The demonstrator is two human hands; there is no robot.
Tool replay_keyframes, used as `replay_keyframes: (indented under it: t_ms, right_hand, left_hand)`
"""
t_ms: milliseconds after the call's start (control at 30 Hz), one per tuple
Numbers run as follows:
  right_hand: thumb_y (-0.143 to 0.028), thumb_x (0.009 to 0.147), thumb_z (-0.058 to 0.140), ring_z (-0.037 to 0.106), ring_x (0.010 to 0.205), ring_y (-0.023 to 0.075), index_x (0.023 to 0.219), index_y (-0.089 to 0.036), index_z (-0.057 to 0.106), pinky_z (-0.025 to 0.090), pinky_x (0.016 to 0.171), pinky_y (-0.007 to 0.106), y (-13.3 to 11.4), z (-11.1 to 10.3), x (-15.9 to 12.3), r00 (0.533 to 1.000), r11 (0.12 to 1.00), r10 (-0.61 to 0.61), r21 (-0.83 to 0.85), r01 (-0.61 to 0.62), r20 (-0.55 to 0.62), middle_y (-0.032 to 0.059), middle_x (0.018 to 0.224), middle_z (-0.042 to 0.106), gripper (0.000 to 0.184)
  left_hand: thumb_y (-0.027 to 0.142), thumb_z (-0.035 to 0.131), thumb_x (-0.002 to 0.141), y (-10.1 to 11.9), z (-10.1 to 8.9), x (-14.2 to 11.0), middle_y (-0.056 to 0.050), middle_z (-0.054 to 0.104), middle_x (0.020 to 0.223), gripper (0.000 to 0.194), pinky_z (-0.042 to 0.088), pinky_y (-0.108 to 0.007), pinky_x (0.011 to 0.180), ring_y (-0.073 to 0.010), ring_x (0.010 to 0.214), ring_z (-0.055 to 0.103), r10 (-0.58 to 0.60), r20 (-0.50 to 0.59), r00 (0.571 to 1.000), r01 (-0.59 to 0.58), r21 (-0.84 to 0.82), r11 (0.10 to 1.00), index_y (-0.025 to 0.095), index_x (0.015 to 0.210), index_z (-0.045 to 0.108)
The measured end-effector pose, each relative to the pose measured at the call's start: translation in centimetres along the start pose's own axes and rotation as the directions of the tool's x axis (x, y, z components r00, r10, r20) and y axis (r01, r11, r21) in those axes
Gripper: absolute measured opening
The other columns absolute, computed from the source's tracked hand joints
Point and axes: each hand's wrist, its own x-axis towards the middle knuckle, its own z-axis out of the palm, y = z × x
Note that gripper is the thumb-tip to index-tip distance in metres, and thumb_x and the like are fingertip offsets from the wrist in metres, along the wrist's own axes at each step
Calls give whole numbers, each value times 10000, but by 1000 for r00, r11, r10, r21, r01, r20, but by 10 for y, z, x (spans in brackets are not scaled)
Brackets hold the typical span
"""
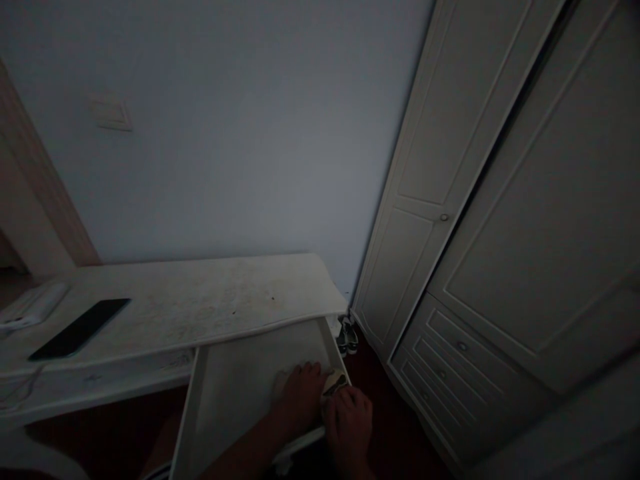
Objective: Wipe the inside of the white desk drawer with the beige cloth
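An open white drawer [235, 393] juts out from under a white desk [200, 300] in a dim room. My left hand [300, 393] lies inside the drawer near its front right corner, fingers curled down onto the bottom beside a small pale object [334, 383]. My right hand [350, 420] is at the drawer's front right corner, fingers closed on that small pale object, which I cannot make out.
A dark phone [80, 328] and a white device [33, 303] lie on the desk's left part. A tall white wardrobe [500, 233] with lower drawers stands at the right. Shoes [347, 337] sit on the floor between desk and wardrobe. A wall switch [111, 113] is above.
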Motion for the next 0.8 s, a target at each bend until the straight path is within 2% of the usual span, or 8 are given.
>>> replay_keyframes:
  t_ms: [167, 400, 667, 800]
  right_hand:
    - [-161, 1022, 496, 612, 941, 247, 898, -262, 652, 349, 901, 421, 0, -3, 2, 1000, 1000, -24, -12, 24, 2, 16, 873, 712, 223]
    - [-164, 1025, 463, 606, 951, 253, 891, -265, 660, 354, 920, 438, 1, 3, -3, 999, 998, 12, 54, -10, -30, 30, 869, 727, 259]
    - [-164, 1028, 485, 602, 911, 246, 876, -264, 642, 355, 899, 425, 4, 2, -3, 999, 999, -26, 25, 26, -30, 17, 811, 691, 240]
    - [-146, 1010, 498, 604, 910, 242, 888, -265, 644, 355, 889, 421, 4, 0, -1, 999, 999, -37, 27, 38, -38, 14, 824, 700, 224]
  left_hand:
    - [419, 558, 913, -5, -4, 1, -163, 707, 1346, 441, 520, -522, 1080, -355, 1225, 668, 9, 70, 998, -5, -50, 999, 232, 1280, 716]
    - [619, 648, 808, -10, -13, -10, -165, 767, 1266, 597, 566, -443, 998, -359, 1132, 734, -103, 130, 986, 116, -94, 989, 210, 1238, 718]
    - [733, 663, 740, -13, -17, -18, -179, 774, 1269, 746, 582, -462, 997, -390, 1145, 744, -147, 149, 978, 164, -112, 980, 179, 1236, 725]
    - [725, 676, 728, -16, -20, -20, -168, 781, 1263, 717, 588, -442, 973, -385, 1139, 751, -144, 163, 976, 165, -123, 979, 196, 1208, 730]
